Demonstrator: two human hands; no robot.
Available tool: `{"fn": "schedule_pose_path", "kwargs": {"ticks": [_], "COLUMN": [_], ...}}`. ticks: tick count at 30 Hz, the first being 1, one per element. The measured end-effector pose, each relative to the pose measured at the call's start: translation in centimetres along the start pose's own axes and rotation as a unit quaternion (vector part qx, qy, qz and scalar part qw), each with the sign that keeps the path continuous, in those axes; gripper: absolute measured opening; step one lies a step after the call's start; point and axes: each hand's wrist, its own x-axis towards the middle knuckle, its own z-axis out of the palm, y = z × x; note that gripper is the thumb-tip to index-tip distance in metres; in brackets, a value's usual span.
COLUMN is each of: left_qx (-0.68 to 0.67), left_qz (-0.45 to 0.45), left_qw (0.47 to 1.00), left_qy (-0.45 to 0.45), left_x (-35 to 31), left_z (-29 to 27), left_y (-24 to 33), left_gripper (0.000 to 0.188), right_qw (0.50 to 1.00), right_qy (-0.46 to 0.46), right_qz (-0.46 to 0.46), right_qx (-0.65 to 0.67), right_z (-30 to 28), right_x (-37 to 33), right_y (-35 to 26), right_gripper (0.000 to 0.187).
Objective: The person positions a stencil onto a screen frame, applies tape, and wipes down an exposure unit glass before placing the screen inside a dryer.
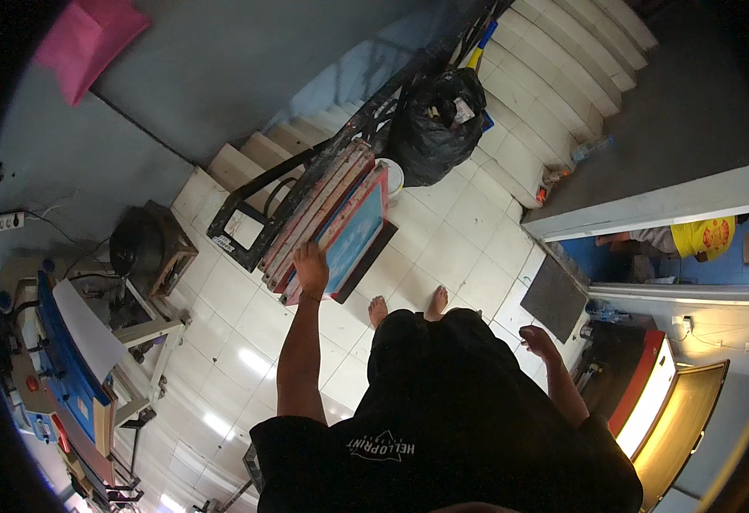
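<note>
Several screen-printing frames point(327, 224) lean in a stack against a black metal stair railing, ahead and a little to the left of me. The nearest frame has a red border around a light blue mesh point(359, 227). My left hand point(310, 270) reaches down to the near end of the stack, its fingers bent over the top edge of a frame. Which of the close-set frames it grips is hard to make out. Out at my right side hangs my right hand point(538, 342), fingers loosely curled and apart, with nothing visible in it.
A black garbage bag point(438, 128) and a white bucket point(389, 175) stand beyond the frames, near tiled stairs point(528, 103). A worktable point(71, 359) is at left. At right are a dark doormat point(554, 297), a doorway with a person in yellow point(704, 238), and a lit box point(648, 398).
</note>
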Motion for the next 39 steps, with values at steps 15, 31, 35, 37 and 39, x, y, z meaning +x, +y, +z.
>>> {"fn": "schedule_pose_path", "kwargs": {"ticks": [15, 31, 35, 37, 39], "left_qx": [0.234, -0.497, -0.601, -0.669, -0.590], "left_qz": [-0.004, 0.694, 0.743, 0.688, 0.709], "left_qw": [0.972, 0.453, 0.195, 0.169, 0.195], "left_qy": [0.008, -0.258, -0.222, -0.224, -0.334], "left_x": [-0.7, -18.8, -33.1, -40.4, -41.5], "left_z": [-0.2, -26.1, -31.9, -33.0, -32.0], "left_y": [1.2, 64.1, 73.4, 76.6, 79.5], "left_gripper": [0.031, 0.014, 0.016, 0.013, 0.014], "right_qw": [0.995, 0.952, 0.908, 0.942, 0.834], "right_qy": [0.018, 0.178, 0.252, 0.260, 0.275], "right_qz": [0.079, 0.131, 0.162, 0.186, 0.318], "right_qx": [0.063, 0.211, 0.293, 0.101, 0.358], "right_z": [5.2, 14.5, 24.7, 31.9, 30.9], "right_x": [-5.3, -20.1, -24.6, -25.3, -29.5], "right_y": [3.4, 28.0, 41.2, 48.9, 49.1], "right_gripper": [0.028, 0.040, 0.032, 0.040, 0.040]}}
